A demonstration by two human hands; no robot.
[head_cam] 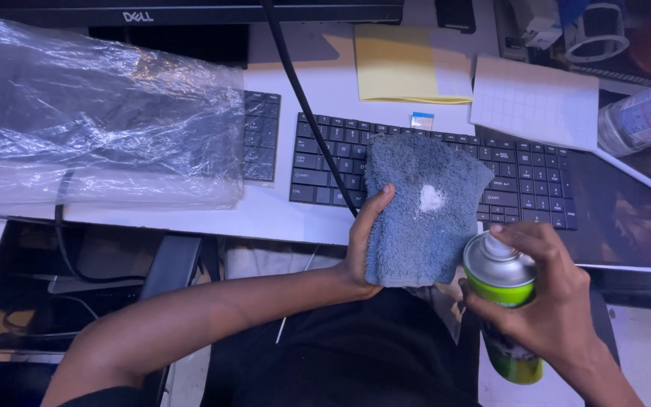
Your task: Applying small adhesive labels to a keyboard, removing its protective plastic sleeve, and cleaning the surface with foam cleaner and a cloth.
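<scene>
Cloth (423, 207), grey-blue and folded, sits upright in my left hand (363, 241), thumb on its left edge, held over the near edge of a black keyboard (521, 177). A small white blob of foam (431, 197) sits near its middle. My right hand (544, 294) is wrapped around a green spray can (505, 283), just right of the cloth, with one finger resting on the nozzle. Far left lies a keyboard in clear plastic wrap (99, 113); a yellow pad (408, 64) lies far beyond.
</scene>
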